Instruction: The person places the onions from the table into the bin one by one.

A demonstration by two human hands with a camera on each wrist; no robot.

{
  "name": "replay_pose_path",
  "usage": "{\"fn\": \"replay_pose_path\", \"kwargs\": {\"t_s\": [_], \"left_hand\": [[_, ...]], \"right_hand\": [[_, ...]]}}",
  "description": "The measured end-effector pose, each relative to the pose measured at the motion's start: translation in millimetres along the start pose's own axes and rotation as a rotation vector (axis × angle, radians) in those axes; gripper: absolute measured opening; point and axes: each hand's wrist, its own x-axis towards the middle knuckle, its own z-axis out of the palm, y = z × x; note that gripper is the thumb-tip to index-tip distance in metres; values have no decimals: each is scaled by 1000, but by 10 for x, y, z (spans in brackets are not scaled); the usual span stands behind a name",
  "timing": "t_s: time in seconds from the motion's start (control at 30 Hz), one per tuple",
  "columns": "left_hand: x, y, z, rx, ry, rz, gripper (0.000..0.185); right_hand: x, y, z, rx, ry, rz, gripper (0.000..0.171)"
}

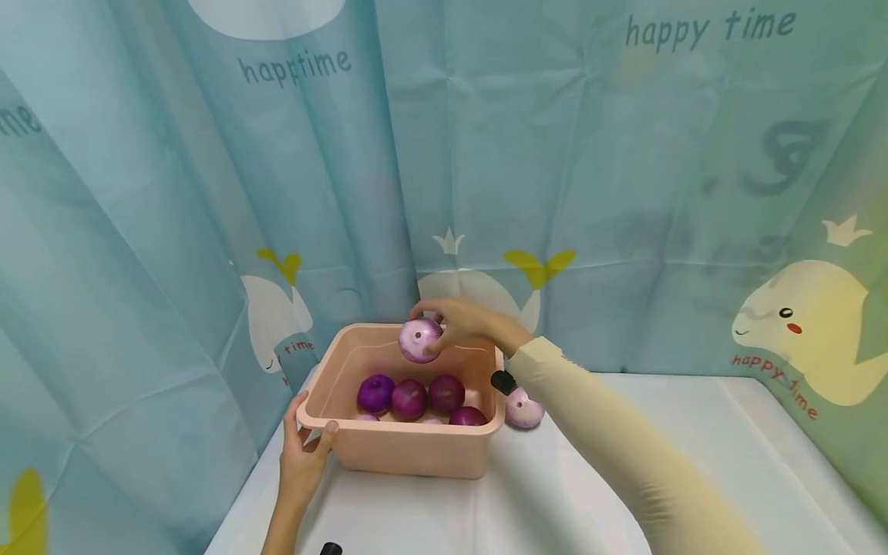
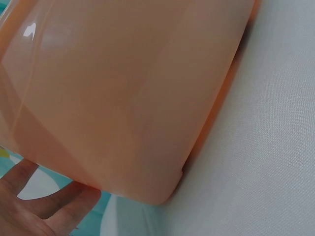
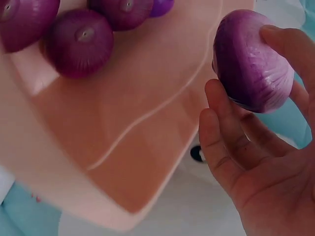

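Note:
A pink plastic tub [image 1: 409, 455] stands on the white table near the curtain, with several purple onions [image 1: 409, 398] lying in it. My right hand [image 1: 454, 322] holds a pale purple onion [image 1: 419, 340] over the tub's far side; in the right wrist view its fingers [image 3: 231, 147] curl round that onion [image 3: 251, 61] above the tub floor [image 3: 128, 123]. My left hand [image 1: 305, 451] grips the tub's near left corner, thumb over the rim. The left wrist view shows the tub's outer wall [image 2: 123, 93] and my fingers [image 2: 44, 206] under it.
One more pale onion [image 1: 523, 408] lies on the white table [image 1: 694, 462] just right of the tub. A blue printed curtain [image 1: 555, 154] hangs close behind and on both sides. A small black object [image 1: 330, 549] shows at the bottom edge.

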Motion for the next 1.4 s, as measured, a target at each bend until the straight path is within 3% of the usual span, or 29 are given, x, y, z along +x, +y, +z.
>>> {"fn": "replay_pose_path", "kwargs": {"t_s": [0.4,0.7,0.9,1.13,1.4], "left_hand": [[1,-16,4,9,10,17,75],[3,-13,4,6,9,40,76],[0,-16,11,7,20,44,75],[-9,3,8,-4,16,41,75],[-5,-6,5,13,8,30,75]], "right_hand": [[72,-83,103,41,-48,87,58],[79,-58,116,14,-82,46,56],[46,-68,110,53,-100,64,73],[12,-65,46,103,-58,-24,83],[-119,-16,-79,73,-1,-80,85]]}}
